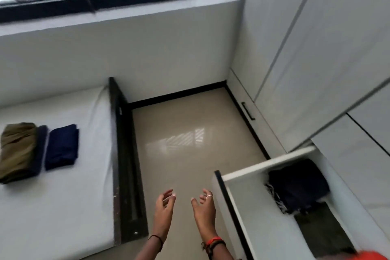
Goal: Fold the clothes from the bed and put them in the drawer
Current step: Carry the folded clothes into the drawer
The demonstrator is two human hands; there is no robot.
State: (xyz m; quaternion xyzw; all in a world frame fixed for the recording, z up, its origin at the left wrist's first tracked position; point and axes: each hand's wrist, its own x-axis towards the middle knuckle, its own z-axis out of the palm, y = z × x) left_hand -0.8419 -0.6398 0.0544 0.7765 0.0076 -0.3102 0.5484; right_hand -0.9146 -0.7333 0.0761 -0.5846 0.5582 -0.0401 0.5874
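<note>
Left hand (163,207), right hand (204,207) empty | drawer (268,164) clothes (299,183) blurred | bed (73,192) cropped

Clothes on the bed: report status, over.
Left hand and right hand open, empty. Olive garment and navy garment folded on bed. Drawer open, dark clothes inside. Nothing in the way.

L hand (164,207), R hand (203,207) seemingly empty (fingers relaxed)

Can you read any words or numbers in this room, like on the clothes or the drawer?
None can be read. The folded olive clothes and navy clothes on the bed are plain. The dark clothes in the drawer show a black-and-white pattern, too blurred to tell if it is writing.
</note>
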